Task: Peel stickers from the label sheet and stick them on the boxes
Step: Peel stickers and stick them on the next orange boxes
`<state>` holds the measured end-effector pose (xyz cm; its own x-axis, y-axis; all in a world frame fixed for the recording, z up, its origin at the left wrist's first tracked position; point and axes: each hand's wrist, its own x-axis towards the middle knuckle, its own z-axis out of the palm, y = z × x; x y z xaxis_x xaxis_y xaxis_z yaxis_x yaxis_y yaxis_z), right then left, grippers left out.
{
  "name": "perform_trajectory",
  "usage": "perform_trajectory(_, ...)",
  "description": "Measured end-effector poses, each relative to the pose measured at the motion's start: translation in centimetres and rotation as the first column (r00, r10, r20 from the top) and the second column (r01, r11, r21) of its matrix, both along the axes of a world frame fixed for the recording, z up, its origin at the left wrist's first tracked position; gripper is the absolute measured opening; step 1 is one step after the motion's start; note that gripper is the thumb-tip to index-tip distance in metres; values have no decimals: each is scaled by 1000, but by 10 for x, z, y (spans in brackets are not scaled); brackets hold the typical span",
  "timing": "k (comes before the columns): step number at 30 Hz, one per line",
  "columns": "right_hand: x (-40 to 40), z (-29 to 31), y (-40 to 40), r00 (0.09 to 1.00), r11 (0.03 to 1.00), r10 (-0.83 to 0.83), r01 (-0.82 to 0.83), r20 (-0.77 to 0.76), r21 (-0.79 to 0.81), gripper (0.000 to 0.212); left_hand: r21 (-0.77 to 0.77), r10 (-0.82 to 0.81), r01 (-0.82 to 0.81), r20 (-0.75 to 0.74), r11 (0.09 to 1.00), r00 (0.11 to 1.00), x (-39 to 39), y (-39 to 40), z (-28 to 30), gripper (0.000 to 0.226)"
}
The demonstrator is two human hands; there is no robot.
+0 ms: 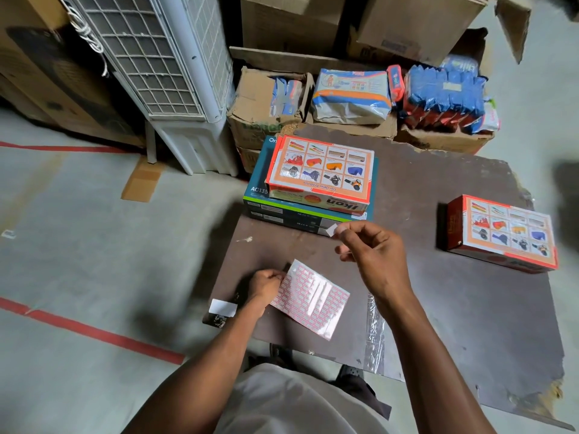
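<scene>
A label sheet [313, 297] with red-bordered stickers lies near the front of the dark board [438, 296]. My left hand [266, 285] pinches its left edge. Raised above the sheet, my right hand [371, 249] pinches a small white sticker [332, 230] between thumb and fingertip. Straight ahead, an orange-edged box [322, 173] sits on top of a teal box [260, 189]. A second orange-edged box [504, 233] lies alone on the board to the right.
A white cooler unit [163, 67] stands at the back left. Cardboard cartons [260, 104] with packaged goods line the back. A clear plastic wrapper [374, 336] lies by the sheet, a white slip [223, 307] at the board's left edge. Red tape [94, 332] marks the floor.
</scene>
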<state>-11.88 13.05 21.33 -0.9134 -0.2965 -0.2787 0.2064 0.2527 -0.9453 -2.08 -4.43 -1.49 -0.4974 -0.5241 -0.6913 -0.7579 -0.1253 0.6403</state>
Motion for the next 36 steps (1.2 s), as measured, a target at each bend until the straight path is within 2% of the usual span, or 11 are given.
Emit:
perform_trajectory(2,-1,-3,1,1000,1000,-7,7,3,12,10,-86,-102,106,54,991,993,-2,-4,-1,20)
perform_trajectory(6,-2,-9,0,1000,999,-5,5,7,37,10,-258,-276,305,145,917,950,-11,-11,14,59)
perform_trajectory(9,-4,-10,-2,1000,999,1,-1,4,36,9,-375,-292,358,222,855,930,-25,-17,36,58)
perform_trajectory(12,-6,-10,-2,1000,1000,5,-5,-1,24,9,-547,-150,80,-85,834,985,-46,-24,69,45)
perform_trajectory(15,-8,-10,-1,1000,1000,-1,1,-1,27,8,-609,-51,-237,-417,757,908,-74,-32,106,49)
perform_trajectory(17,-9,-10,-1,1000,1000,-8,8,12,23,8,-564,25,-346,-498,750,867,-97,-41,127,62)
perform_trajectory(20,-10,-10,-1,1000,1000,-13,12,16,27,9,-380,143,-318,-422,869,895,-128,-57,143,82)
perform_trajectory(24,-12,-11,-1,1000,999,-7,7,17,43,9,-328,99,-162,-200,931,975,-153,-68,134,102)
perform_trajectory(29,-25,-13,-4,1000,999,3,-3,3,46,10,-261,85,-131,-179,956,980,-172,-82,86,131)
perform_trajectory(32,-55,-28,-11,1000,998,-16,16,2,54,16,-260,94,-153,-227,953,969,-181,-92,51,119)
perform_trajectory(36,-105,-47,-23,995,995,-87,85,41,47,13,-268,95,-165,-256,949,962,-175,-84,61,109)
